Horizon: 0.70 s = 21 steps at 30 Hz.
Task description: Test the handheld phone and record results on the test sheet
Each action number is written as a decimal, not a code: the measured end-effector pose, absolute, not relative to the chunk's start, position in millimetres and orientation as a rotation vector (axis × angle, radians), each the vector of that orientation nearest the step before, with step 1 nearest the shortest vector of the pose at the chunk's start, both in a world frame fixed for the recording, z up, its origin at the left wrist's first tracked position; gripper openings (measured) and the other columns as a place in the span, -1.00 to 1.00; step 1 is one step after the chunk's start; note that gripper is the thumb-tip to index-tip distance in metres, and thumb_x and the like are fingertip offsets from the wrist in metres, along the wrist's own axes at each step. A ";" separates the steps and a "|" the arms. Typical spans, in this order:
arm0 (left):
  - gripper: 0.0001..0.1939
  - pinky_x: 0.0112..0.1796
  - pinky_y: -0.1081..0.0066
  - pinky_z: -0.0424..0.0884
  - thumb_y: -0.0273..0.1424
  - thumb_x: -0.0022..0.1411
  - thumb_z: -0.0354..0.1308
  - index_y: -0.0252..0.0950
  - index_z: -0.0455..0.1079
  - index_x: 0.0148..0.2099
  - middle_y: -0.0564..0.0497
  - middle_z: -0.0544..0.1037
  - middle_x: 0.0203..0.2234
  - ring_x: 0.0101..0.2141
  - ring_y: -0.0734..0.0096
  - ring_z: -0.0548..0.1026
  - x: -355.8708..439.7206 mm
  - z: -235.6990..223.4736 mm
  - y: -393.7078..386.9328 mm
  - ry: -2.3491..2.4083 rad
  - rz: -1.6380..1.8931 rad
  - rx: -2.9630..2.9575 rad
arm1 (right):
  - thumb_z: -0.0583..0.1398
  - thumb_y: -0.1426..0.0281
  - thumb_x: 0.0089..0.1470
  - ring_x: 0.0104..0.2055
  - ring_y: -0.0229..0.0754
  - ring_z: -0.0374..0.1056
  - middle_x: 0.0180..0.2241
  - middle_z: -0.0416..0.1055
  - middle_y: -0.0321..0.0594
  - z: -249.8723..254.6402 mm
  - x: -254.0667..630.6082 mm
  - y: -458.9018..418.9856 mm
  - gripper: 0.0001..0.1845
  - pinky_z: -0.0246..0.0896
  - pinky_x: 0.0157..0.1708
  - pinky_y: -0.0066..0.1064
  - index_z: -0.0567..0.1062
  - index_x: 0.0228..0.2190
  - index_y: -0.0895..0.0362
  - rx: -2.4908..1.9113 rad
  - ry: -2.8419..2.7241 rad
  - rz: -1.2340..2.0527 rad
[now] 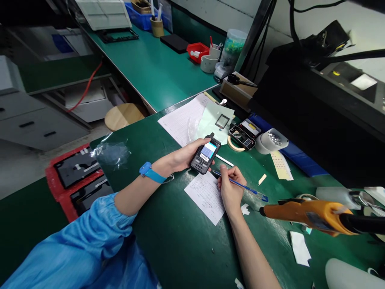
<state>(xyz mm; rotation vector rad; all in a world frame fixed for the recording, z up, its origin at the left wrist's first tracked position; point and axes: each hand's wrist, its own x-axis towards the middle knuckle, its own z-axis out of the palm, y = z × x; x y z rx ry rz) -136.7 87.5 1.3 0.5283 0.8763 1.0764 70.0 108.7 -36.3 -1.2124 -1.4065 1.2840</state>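
Note:
My left hand (183,157) is wrapped round a black handheld radio (206,154) with a stubby antenna and a lit screen, held above the green table. A blue strap circles that wrist. Between the fingers of my right hand (232,188) is a blue ballpoint pen (248,188), tilted, its tip near the radio's lower right. Under the right hand lies a white sheet with handwriting (206,196), partly covered by the hand. A thin white stick (225,160) rests just beyond the radio.
An orange electric screwdriver (309,214) juts in from the right. Beyond the radio lie papers (183,120), a small screen frame (222,121), an opened device (243,134), a tape roll (235,144) and a screw cup (272,141). Red trays (60,192) sit at left.

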 end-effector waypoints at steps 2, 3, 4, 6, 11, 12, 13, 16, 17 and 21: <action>-0.52 -0.31 0.30 0.71 0.03 0.51 0.30 -0.35 0.56 0.02 -0.18 0.75 -0.33 -0.39 0.17 0.76 -136.3 1.7 87.5 0.877 1.075 0.519 | 0.42 -0.37 0.04 -0.70 -0.29 0.17 -0.70 0.35 -0.42 -36.5 69.9 108.5 -0.24 0.01 -0.68 -0.43 0.29 -0.55 -0.03 -1.212 -1.403 1.289; -0.52 -0.32 0.31 0.71 0.02 0.52 0.29 -0.35 0.56 0.03 -0.18 0.75 -0.33 -0.39 0.17 0.76 -136.0 1.9 87.5 0.877 1.076 0.515 | 0.42 -0.37 0.05 -0.70 -0.29 0.18 -0.70 0.36 -0.42 -36.6 69.8 108.4 -0.24 0.02 -0.68 -0.43 0.29 -0.55 -0.03 -1.212 -1.406 1.289; -0.52 -0.33 0.31 0.70 0.02 0.52 0.28 -0.35 0.56 0.03 -0.19 0.75 -0.33 -0.39 0.18 0.76 -135.7 1.9 87.4 0.873 1.076 0.512 | 0.42 -0.37 0.05 -0.70 -0.28 0.18 -0.70 0.36 -0.42 -36.7 69.8 108.4 -0.24 0.02 -0.68 -0.43 0.29 -0.55 -0.03 -1.212 -1.411 1.286; -0.52 -0.33 0.32 0.69 0.01 0.53 0.28 -0.36 0.56 0.05 -0.20 0.75 -0.31 -0.39 0.18 0.75 -135.4 1.3 87.4 0.861 1.077 0.511 | 0.41 -0.37 0.07 -0.71 -0.28 0.19 -0.70 0.37 -0.42 -37.0 69.9 108.4 -0.24 0.03 -0.68 -0.43 0.28 -0.55 -0.03 -1.212 -1.426 1.276; -0.50 -0.33 0.30 0.70 0.02 0.53 0.30 -0.37 0.56 0.10 -0.19 0.75 -0.32 -0.39 0.17 0.76 -135.7 -2.1 88.4 0.844 1.086 0.509 | 0.42 -0.33 0.08 -0.69 -0.27 0.20 -0.70 0.37 -0.41 -38.0 71.0 109.1 -0.26 0.06 -0.67 -0.42 0.29 -0.55 -0.03 -1.214 -1.460 1.268; -0.49 -0.33 0.31 0.70 0.02 0.53 0.30 -0.37 0.56 0.12 -0.19 0.75 -0.32 -0.39 0.17 0.76 -135.8 -2.3 88.6 0.842 1.087 0.509 | 0.42 -0.32 0.08 -0.69 -0.27 0.20 -0.70 0.37 -0.41 -38.2 71.2 109.2 -0.27 0.06 -0.66 -0.42 0.29 -0.55 -0.03 -1.219 -1.461 1.267; -0.49 -0.34 0.32 0.69 0.02 0.53 0.30 -0.37 0.55 0.14 -0.18 0.75 -0.32 -0.40 0.18 0.76 -135.9 -2.3 88.7 0.839 1.088 0.511 | 0.43 -0.31 0.08 -0.69 -0.27 0.20 -0.70 0.37 -0.41 -38.3 71.4 109.2 -0.27 0.06 -0.66 -0.42 0.29 -0.55 -0.03 -1.223 -1.463 1.267; -0.48 -0.36 0.34 0.68 0.01 0.55 0.28 -0.38 0.55 0.18 -0.18 0.76 -0.32 -0.40 0.19 0.75 -135.8 -0.9 88.4 0.840 1.087 0.516 | 0.43 -0.28 0.09 -0.69 -0.27 0.19 -0.70 0.37 -0.41 -39.2 72.2 109.1 -0.29 0.05 -0.64 -0.42 0.28 -0.55 -0.03 -1.228 -1.477 1.258; -0.48 -0.35 0.34 0.68 0.01 0.56 0.27 -0.37 0.55 0.18 -0.18 0.76 -0.32 -0.40 0.19 0.75 -135.6 -0.3 88.2 0.845 1.086 0.517 | 0.42 -0.27 0.11 -0.68 -0.27 0.20 -0.70 0.37 -0.41 -39.8 72.5 109.1 -0.29 0.06 -0.63 -0.41 0.28 -0.55 -0.03 -1.225 -1.491 1.254; -0.49 -0.36 0.32 0.69 0.00 0.57 0.24 -0.37 0.56 0.17 -0.17 0.75 -0.34 -0.41 0.17 0.75 -134.8 -0.1 87.9 0.852 1.086 0.519 | 0.38 -0.21 0.19 -0.65 -0.25 0.20 -0.69 0.34 -0.43 -44.1 74.7 109.6 -0.34 0.10 -0.57 -0.39 0.24 -0.53 -0.04 -1.223 -1.556 1.222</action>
